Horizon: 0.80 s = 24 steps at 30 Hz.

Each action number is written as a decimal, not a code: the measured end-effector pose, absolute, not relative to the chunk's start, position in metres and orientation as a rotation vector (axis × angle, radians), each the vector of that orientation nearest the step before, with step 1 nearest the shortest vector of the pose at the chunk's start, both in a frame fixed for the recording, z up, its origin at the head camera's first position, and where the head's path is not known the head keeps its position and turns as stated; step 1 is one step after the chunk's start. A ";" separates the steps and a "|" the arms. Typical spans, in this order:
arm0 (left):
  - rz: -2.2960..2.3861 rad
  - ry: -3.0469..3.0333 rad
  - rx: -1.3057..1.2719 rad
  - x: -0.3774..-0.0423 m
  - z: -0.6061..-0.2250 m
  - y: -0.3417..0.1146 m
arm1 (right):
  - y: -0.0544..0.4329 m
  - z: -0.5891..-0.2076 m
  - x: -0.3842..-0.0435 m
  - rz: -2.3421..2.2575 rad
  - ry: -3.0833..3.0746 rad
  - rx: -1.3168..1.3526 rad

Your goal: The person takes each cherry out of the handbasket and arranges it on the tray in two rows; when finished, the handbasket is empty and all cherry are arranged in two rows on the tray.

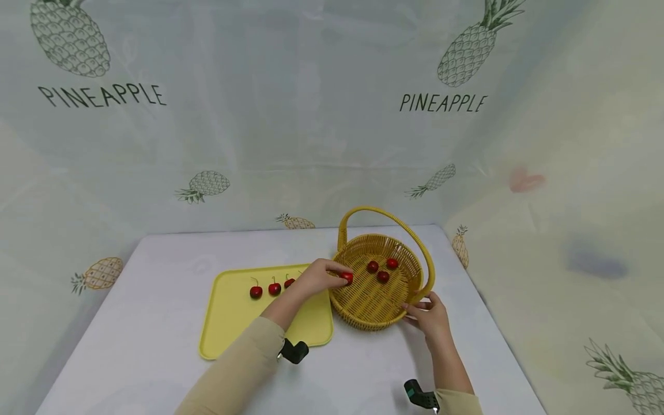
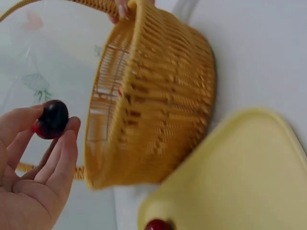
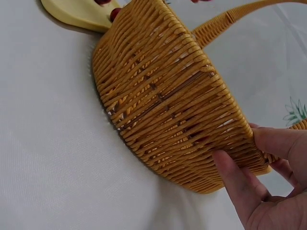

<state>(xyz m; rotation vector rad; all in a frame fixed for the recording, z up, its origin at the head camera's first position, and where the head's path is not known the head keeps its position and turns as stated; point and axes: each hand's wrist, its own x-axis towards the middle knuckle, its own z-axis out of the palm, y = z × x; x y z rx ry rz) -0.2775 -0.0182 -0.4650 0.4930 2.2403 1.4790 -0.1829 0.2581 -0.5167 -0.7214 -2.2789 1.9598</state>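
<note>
Your left hand [image 1: 323, 278] pinches a red cherry [image 1: 347, 278] between thumb and fingers, above the left side of the wicker basket [image 1: 368, 324]. Your right hand [image 1: 433, 318] has its fingers clamped on the rim by the handle [image 1: 428, 262]. Three loose cherries [image 1: 383, 276] lie inside; others sit on the yellow tray [image 1: 223, 323]. The pinched cherry looks light, smooth and probably slippery, so hold it gently round its widest part. The basket seems light and fairly stiff, likely to slide on the tabletop [image 1: 176, 265] if bumped; the rim suits a steadying hold.
</note>
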 end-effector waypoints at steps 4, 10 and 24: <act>1.493 2.272 0.463 -0.275 -0.469 -0.034 | 0.258 -0.516 -0.182 1.968 -2.277 -0.712; 1.507 2.346 0.385 -0.268 -0.480 -0.052 | 0.259 -0.516 -0.182 1.974 -2.286 -0.699; 1.496 2.497 0.188 -0.253 -0.511 -0.081 | 0.260 -0.517 -0.184 1.973 -2.290 -0.730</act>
